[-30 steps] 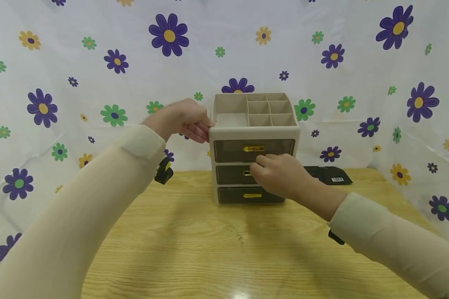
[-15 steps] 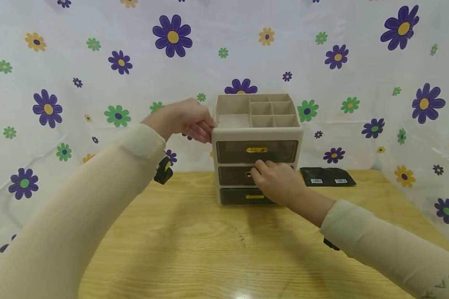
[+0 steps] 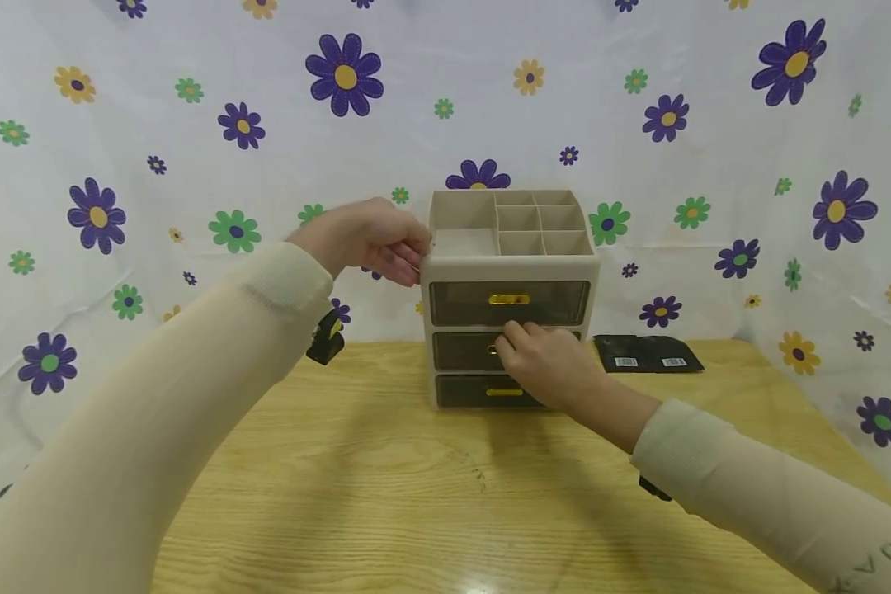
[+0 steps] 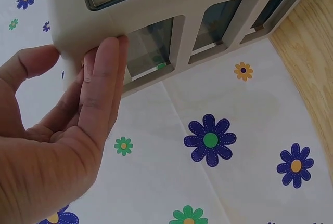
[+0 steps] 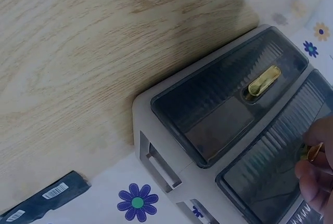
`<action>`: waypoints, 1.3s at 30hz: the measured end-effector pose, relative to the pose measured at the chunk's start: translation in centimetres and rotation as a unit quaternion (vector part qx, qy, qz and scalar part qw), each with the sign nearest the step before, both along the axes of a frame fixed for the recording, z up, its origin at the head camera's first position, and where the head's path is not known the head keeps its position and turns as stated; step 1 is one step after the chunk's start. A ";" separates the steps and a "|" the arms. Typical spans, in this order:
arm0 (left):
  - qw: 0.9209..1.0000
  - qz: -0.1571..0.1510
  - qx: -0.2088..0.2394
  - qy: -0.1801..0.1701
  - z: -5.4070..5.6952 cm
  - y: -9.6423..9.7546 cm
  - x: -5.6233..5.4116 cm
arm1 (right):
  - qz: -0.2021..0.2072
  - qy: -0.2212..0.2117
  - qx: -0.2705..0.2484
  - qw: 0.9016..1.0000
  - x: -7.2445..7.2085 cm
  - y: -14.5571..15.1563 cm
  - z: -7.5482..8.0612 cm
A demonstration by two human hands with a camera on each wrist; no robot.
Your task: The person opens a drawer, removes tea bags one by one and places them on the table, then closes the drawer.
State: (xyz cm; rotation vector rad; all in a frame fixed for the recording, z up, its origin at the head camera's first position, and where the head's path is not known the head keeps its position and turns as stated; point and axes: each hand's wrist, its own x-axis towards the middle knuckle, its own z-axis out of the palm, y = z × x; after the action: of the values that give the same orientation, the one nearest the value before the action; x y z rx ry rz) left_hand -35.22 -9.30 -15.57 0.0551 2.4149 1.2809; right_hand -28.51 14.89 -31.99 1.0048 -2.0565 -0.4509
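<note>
A beige desktop organizer with dark see-through drawers and gold handles stands on the table. My left hand holds its upper left corner, thumb at the top edge and fingers along the side. In the left wrist view the fingertips touch the frame by a side opening. My right hand pinches the gold handle of the middle drawer. That drawer looks flush with the frame. The top drawer and bottom drawer are closed.
Black flat packets with white barcode labels lie right of the organizer. Open compartments form the organizer's top. A flower-printed white cloth hangs behind and beside the wooden table.
My right hand has shifted slightly down and left onto the middle drawer's handle, uncovering more of the black packets. The left hand stays at the organizer's corner.
</note>
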 end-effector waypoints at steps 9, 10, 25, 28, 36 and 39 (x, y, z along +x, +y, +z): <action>1.000 0.010 0.001 0.005 0.0 0.4 0.0 | 0.013 0.008 -0.003 1.000 0.6 0.5 -0.1; 1.000 0.009 0.000 0.007 0.0 0.4 -0.1 | 0.014 0.010 -0.001 1.000 0.7 0.5 -0.1; 1.000 -0.011 0.004 0.011 -0.3 0.0 -0.4 | 0.045 0.000 0.015 0.999 4.0 1.1 0.1; 1.000 -0.019 0.008 0.007 -0.3 -0.1 -0.4 | 0.050 -0.002 0.010 0.999 4.6 1.2 0.1; 1.000 -0.020 0.007 0.011 -0.4 -0.1 -0.4 | 0.082 0.000 0.011 0.997 6.1 1.3 -0.1; 1.000 -0.020 0.005 0.013 -0.5 -0.2 -0.5 | 0.106 0.014 0.007 0.994 6.7 1.1 -0.1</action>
State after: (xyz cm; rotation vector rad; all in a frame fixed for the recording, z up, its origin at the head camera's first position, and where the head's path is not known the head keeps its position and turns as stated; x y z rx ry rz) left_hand -35.68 -9.52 -16.05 0.1222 2.4157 1.2832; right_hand -21.77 16.03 -32.13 1.2040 -1.8994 -0.3676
